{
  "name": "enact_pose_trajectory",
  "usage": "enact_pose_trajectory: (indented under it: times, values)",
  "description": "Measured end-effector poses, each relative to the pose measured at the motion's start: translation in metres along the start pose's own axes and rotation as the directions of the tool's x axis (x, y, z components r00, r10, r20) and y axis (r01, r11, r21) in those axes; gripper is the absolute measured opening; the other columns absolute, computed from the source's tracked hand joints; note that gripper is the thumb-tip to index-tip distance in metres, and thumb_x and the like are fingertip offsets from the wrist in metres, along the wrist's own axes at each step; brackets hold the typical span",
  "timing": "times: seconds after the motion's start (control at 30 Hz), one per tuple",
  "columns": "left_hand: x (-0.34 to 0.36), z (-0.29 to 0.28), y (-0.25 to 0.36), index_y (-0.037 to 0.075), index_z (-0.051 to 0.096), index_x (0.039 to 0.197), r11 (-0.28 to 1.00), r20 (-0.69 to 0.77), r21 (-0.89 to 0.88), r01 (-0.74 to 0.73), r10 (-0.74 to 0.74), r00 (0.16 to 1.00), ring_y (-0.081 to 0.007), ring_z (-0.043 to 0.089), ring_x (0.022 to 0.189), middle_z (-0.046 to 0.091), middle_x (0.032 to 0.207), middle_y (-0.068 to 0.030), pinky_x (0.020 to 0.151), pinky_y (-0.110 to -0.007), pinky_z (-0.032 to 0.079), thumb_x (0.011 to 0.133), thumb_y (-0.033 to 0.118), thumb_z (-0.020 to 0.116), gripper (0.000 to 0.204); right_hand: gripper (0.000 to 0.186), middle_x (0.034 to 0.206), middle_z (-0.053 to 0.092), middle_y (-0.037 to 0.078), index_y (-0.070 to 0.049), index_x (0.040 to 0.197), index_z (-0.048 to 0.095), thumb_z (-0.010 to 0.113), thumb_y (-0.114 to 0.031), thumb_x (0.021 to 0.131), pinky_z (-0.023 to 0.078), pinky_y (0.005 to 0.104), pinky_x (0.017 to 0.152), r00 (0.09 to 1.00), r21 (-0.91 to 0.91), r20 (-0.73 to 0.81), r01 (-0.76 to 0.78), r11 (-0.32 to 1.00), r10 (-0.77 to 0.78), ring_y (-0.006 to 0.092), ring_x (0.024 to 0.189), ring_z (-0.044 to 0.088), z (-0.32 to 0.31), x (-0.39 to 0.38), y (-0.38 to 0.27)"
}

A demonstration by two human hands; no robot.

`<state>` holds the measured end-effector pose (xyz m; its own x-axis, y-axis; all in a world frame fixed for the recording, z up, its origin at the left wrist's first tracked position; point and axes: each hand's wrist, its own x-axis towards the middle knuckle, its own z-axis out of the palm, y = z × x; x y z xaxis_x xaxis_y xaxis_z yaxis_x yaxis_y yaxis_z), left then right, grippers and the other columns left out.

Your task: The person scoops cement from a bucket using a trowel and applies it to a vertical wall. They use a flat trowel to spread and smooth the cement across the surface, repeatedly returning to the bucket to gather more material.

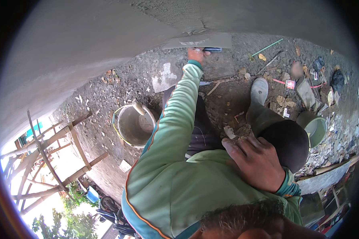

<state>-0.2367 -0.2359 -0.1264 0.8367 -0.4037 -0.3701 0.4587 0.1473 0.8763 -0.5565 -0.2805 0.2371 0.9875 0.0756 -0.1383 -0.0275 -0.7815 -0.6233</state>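
My left arm reaches far forward to the base of the grey plastered wall (87, 36). There my left hand (196, 55) is closed round the dark blue handle of a plastering trowel (221, 40). Its flat grey blade lies along the wall's lower edge, with a pale smear of plaster on it. Close to my body, my right hand (259, 161) hangs near my bent right knee with nothing in it, fingers loosely apart. Below the trowel, a flat grey board (163, 79) with dried mortar on it lies on the ground.
A mortar-stained bucket (125, 125) stands left of my legs, a green bucket (318, 133) to the right. My boot (259, 91) is on dirt strewn with stones, leaves and litter. A thin green stick (267, 47) lies far right. Wooden poles (54, 147) stand at left.
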Motion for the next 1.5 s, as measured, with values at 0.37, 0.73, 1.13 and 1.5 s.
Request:
enact_pose_trajectory:
  times: [0.37,0.73,1.13,1.5]
  values:
    - [-0.04,0.024,0.212,0.0,0.063,0.097,0.958,0.268,0.006,-0.287,0.275,0.923,-0.0225,0.065,0.054,0.068,0.091,-0.0146,0.048,-0.035,0.059,0.091,0.008,0.067,0.011,0.044,0.081,0.055,0.008,-0.004,0.12,0.063,0.069,-0.022,0.08,0.051,0.0361,0.058,0.978,0.024,-0.174,0.117,0.993,-0.111,0.0257,0.077,0.062,-0.008,0.004,0.001]
    - [-0.108,0.046,0.171,0.0,0.062,0.104,0.995,0.232,-0.028,-0.095,0.099,0.968,-0.0243,0.07,0.064,0.067,0.09,-0.0127,0.058,-0.037,0.065,0.092,-0.001,0.063,0.012,0.047,0.083,0.057,0.006,-0.005,0.121,0.062,0.071,-0.026,0.079,0.051,0.0369,0.063,0.976,0.037,-0.186,0.119,0.992,-0.111,0.0228,0.074,0.061,-0.007,0.005,-0.007]
    - [0.03,0.038,-0.014,0.003,0.051,0.115,0.968,0.198,-0.057,0.246,-0.23,0.953,-0.0227,0.065,0.066,0.066,0.11,-0.0129,0.058,-0.037,0.063,0.098,0.005,0.058,0.019,0.047,0.091,0.063,0.008,-0.005,0.123,0.062,0.068,-0.027,0.081,0.05,0.0373,0.063,0.993,0.062,-0.114,0.012,0.998,-0.005,0.0247,0.077,0.063,-0.013,-0.02,0.018]
    - [-0.131,0.171,0.315,0.006,0.063,0.101,0.907,0.506,-0.187,-0.377,0.418,0.755,-0.0174,0.064,0.074,0.068,0.097,-0.0083,0.063,-0.031,0.056,0.1,0.02,0.062,0.014,0.055,0.087,0.059,0.006,-0.007,0.127,0.061,0.073,-0.026,0.078,0.051,0.0375,0.065,0.99,0.054,-0.138,0.036,0.998,-0.028,0.0235,0.077,0.062,-0.014,-0.008,0.01]
